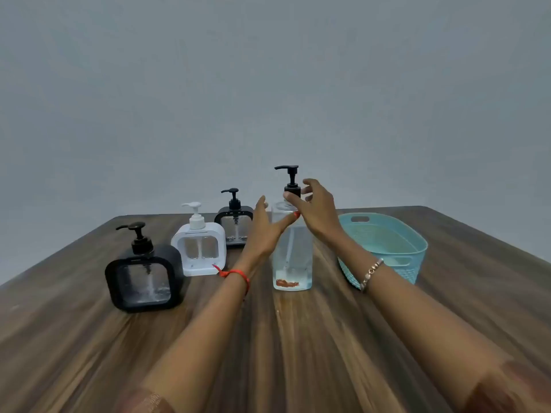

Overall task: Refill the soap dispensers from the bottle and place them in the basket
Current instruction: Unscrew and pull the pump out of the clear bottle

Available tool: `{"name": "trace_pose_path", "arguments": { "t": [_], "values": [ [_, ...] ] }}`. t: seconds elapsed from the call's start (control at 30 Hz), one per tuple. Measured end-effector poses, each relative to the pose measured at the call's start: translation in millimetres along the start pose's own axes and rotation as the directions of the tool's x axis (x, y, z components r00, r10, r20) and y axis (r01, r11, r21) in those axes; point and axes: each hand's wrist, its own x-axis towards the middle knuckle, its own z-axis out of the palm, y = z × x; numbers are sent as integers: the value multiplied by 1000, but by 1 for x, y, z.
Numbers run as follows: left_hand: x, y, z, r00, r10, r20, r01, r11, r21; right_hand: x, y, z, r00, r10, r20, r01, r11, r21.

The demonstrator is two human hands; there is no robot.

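Black dispenser [143, 272]: at 9 o'clock from the bottle, upright, pump on, nearly empty. An elbow sweeping left could knock it over.
White dispenser [199, 248]: just behind and right of the black one, upright, capped, apparently empty. Nothing poured yet, by my reading.
Far dispenser [234, 223]: at 11 o'clock from the bottle, partly hidden by the left hand; the nearest thing to be bumped.
Left hand [265, 231]: fingers spread, loose, beside the bottle's left shoulder; thumb tip seems to touch the wall, but no grasp closed. If it does not steady the bottle, twisting the cap could spin or tip it.
Bottle [292, 254]: tall, clear, upright at table centre, liquid well up. Top-heavy; a tilt with the pump loosened would spill.
Right hand [316, 210]: fingertips pinching the black pump collar [292, 190], likely to unscrew it. The dip tube may drip when lifted.
Basket [384, 248]: teal, at 3 o'clock, just beside the right forearm; a drawn-back arm could shove it.
Table [298, 338]: wood; spilled soap would make it slippery.
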Motion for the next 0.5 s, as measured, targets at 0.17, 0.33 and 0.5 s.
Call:
{"name": "trace_pose_path", "arguments": {
  "t": [0.17,0.33,0.5],
  "values": [
    [10,-5,3,997,9,79,-5,998,-55,14,-5,5,997,-69,31,67,995,68],
    [11,-6,2,992,42,116,-28,993,-118,23,-4,-6,986,-91,143,81,994,71],
    [10,-6,2,991,46,124,-32,992,-119,31,0,-13,963,-98,250,53,982,180]
  ]
}}
